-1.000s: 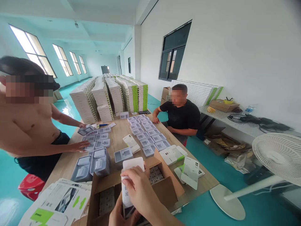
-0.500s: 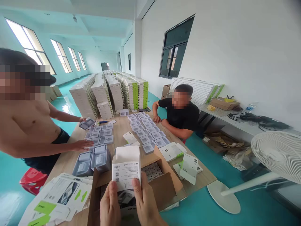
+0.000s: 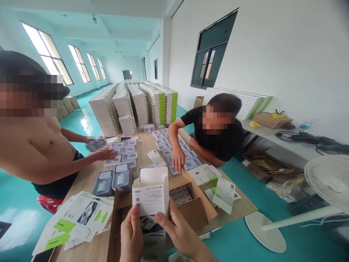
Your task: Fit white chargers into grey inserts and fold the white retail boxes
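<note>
Head view: white box (image 3: 149, 199) grasped in both hands.
The box, top flap raised, is clasped between the left hand (image 3: 131, 233) and right hand (image 3: 181, 231) over the carton (image 3: 193, 215); rear fingers are hidden, and its lower end is hard to make out.

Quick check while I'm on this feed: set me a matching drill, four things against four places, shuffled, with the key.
1. White printed cardboard box
2. Open brown cardboard carton
3. White round-headed fan
4. Red plastic stool

A. Right of the wooden table
B. Partly hidden, left of the table
C. Resting on the table
D. Held by the left hand and right hand

Pairs: 1-D; 2-C; 3-A; 4-B
</note>
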Tool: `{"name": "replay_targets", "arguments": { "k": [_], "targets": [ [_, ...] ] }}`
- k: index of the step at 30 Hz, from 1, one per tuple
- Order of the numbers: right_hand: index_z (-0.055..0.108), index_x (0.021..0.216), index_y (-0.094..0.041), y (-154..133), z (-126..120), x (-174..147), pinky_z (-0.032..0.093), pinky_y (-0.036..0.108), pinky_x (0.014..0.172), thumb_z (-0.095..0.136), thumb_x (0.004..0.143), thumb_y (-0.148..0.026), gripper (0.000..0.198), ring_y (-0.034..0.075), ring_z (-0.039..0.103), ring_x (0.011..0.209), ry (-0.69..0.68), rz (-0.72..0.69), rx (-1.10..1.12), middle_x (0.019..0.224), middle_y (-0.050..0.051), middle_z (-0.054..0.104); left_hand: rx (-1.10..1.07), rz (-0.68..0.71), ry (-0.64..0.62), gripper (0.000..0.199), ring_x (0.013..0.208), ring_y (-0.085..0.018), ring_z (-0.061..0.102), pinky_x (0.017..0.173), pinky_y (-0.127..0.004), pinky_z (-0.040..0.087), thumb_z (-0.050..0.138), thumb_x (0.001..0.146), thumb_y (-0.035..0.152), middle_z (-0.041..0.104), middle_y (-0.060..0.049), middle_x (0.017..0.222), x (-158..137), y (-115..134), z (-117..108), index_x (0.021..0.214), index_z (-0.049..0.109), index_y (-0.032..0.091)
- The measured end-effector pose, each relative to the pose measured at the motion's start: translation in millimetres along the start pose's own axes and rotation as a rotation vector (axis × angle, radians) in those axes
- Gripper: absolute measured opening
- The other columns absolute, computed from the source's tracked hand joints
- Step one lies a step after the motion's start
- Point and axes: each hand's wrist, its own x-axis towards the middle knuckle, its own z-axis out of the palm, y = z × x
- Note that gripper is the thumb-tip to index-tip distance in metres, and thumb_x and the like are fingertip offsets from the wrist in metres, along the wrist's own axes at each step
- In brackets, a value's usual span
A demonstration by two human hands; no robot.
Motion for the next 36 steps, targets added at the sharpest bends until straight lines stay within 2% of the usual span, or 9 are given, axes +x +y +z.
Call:
{"name": "replay_targets", "arguments": {
  "k": [10,12,14,17,20,24,28,31,36],
  "targets": [
    [0.05,0.14,-0.025,-23,1,3,0.043,0.044,0.116,0.065,0.094,-0.056,0.057,0.026,0.061,0.129,-0.085,-0.043,0.019,0.138,0.01,0.065,-0.03,0.202,-0.099,0.067,0.067,-0.028,0.072,0.062,-0.033,0.06,0.05,0.083,0.08,0.081,-0.01,0.075,10,-24,-20,0.078,0.08,0.02],
    [0.051,0.137,-0.026,-22,-1,3,0.046,0.043,0.113,0.061,0.098,-0.051,0.048,0.025,0.063,0.125,-0.058,-0.087,-0.05,0.135,0.01,0.066,-0.001,0.201,-0.161,0.07,0.072,-0.031,0.072,0.07,-0.038,0.061,0.047,0.084,0.08,0.082,-0.013,0.081,13,-13,-22,0.083,0.082,0.019],
    [0.054,0.131,-0.029,-16,-8,4,0.05,0.042,0.109,0.056,0.102,-0.041,0.032,0.023,0.064,0.121,0.007,-0.21,-0.217,0.131,0.008,0.067,-0.009,0.186,-0.253,0.074,0.098,-0.037,0.072,0.095,-0.044,0.057,0.047,0.083,0.081,0.081,-0.017,0.104,16,4,-22,0.094,0.083,0.018],
    [0.061,0.121,-0.033,-3,-24,8,0.05,0.041,0.106,0.051,0.103,-0.025,0.022,0.021,0.059,0.122,0.131,-0.547,-0.594,0.131,0.005,0.065,-0.193,0.019,-0.444,0.082,0.142,-0.04,0.048,0.121,-0.048,0.035,0.045,0.081,0.085,0.064,-0.015,0.146,18,34,-21,0.122,0.076,0.021],
    [0.071,0.116,-0.04,10,-37,13,0.046,0.045,0.109,0.055,0.101,-0.019,0.03,0.025,0.047,0.133,0.228,-0.729,-0.914,0.142,0.002,0.057,-0.392,-0.265,-0.637,0.075,0.143,-0.039,0.049,0.118,-0.054,0.039,0.049,0.089,0.073,0.056,-0.012,0.155,20,53,-18,0.145,0.056,0.025],
    [0.071,0.124,-0.049,20,-41,15,0.042,0.049,0.116,0.049,0.104,-0.021,0.041,0.026,0.043,0.142,0.187,-0.612,-0.916,0.155,-0.002,0.049,-0.323,-0.217,-0.534,0.087,0.134,-0.039,0.058,0.11,-0.053,0.048,0.073,0.083,0.056,0.061,-0.016,0.149,20,44,-3,0.155,0.037,0.023],
    [0.057,0.144,-0.039,14,-30,10,0.043,0.049,0.118,0.038,0.107,-0.042,0.042,0.027,0.047,0.144,0.381,-0.308,-0.39,0.157,0.004,0.048,-0.117,0.038,-0.312,0.083,0.146,-0.036,0.045,0.121,-0.051,0.036,0.065,0.087,0.06,0.05,-0.019,0.157,12,17,13,0.154,0.036,0.021],
    [0.046,0.152,-0.032,6,-20,7,0.047,0.045,0.115,0.048,0.102,-0.056,0.056,0.027,0.05,0.142,0.412,-0.081,-0.101,0.157,0.007,0.05,-0.073,0.048,-0.357,0.081,0.152,-0.033,0.036,0.123,-0.049,0.032,0.059,0.091,0.06,0.037,-0.018,0.165,-2,6,16,0.156,0.03,0.024],
    [0.052,0.146,-0.027,9,-7,5,0.049,0.04,0.109,0.055,0.096,-0.063,0.061,0.028,0.055,0.135,0.376,-0.05,-0.052,0.148,0.009,0.058,-0.125,-0.003,-0.465,0.073,0.153,-0.029,0.034,0.122,-0.043,0.036,0.047,0.097,0.06,0.032,-0.014,0.168,-18,10,10,0.157,0.023,0.027]
  ]
}}
